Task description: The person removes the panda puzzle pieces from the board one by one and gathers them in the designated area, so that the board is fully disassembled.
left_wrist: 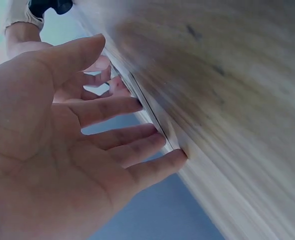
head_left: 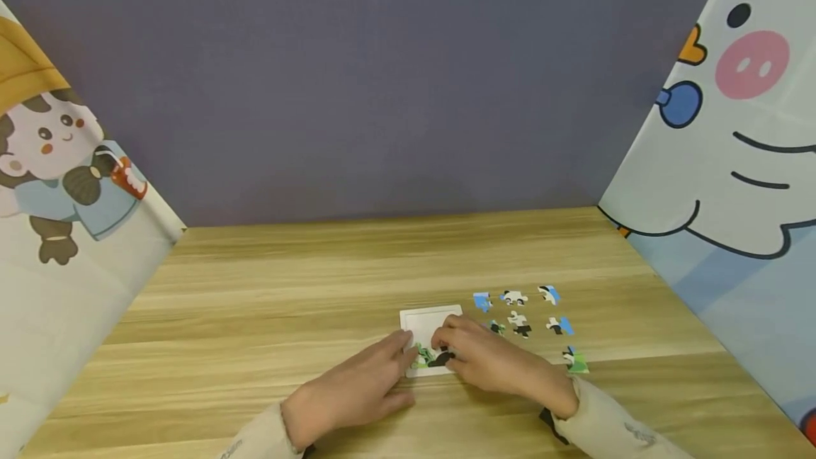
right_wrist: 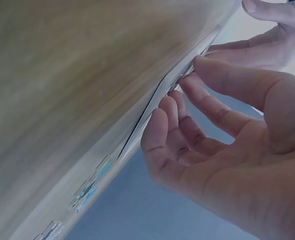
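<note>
A white puzzle tray (head_left: 430, 321) lies on the table with green and black puzzle pieces along its near side. My left hand (head_left: 363, 384) rests at the tray's left edge, its fingers fairly straight and the fingertips touching the rim; the left wrist view shows its open palm (left_wrist: 62, 145). From the right, my right hand (head_left: 487, 356) reaches over the tray, thumb and fingers curled about a black puzzle piece (head_left: 440, 359) at the near edge. In the right wrist view the right hand's (right_wrist: 222, 130) fingertips meet at the tray, and the piece itself is mostly hidden.
Several loose puzzle pieces lie in rough rows right of the tray, among them a panda-face piece (head_left: 513, 297), a black-and-white piece (head_left: 519, 324) and a green corner piece (head_left: 576, 360). A grey wall (head_left: 395, 91) stands behind the wooden table (head_left: 255, 289), with printed panels on both sides.
</note>
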Demonstrator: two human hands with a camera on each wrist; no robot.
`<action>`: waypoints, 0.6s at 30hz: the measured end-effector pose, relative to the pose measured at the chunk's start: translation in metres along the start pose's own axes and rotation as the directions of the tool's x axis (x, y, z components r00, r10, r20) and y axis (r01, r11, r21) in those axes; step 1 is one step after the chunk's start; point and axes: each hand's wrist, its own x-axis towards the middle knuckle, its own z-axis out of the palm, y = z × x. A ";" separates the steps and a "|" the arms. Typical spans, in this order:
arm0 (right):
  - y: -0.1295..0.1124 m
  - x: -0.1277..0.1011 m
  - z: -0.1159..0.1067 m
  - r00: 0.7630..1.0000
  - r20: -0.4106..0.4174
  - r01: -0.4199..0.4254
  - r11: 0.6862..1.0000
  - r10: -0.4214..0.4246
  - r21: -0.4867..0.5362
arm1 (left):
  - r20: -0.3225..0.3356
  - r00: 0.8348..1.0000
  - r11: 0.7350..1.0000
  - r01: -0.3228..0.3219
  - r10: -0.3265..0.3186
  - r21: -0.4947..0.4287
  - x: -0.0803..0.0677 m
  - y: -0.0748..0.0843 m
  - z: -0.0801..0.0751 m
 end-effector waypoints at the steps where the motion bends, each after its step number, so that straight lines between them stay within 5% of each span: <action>1: -0.001 0.000 0.000 1.000 -0.003 0.000 1.000 0.000 -0.007 | -0.002 1.000 1.000 0.000 0.000 0.007 0.000 0.000 0.000; 18: -0.003 -0.002 0.001 1.000 -0.012 0.019 1.000 -0.019 -0.012 | 0.064 0.996 0.998 0.057 -0.057 0.002 0.005 0.005 0.000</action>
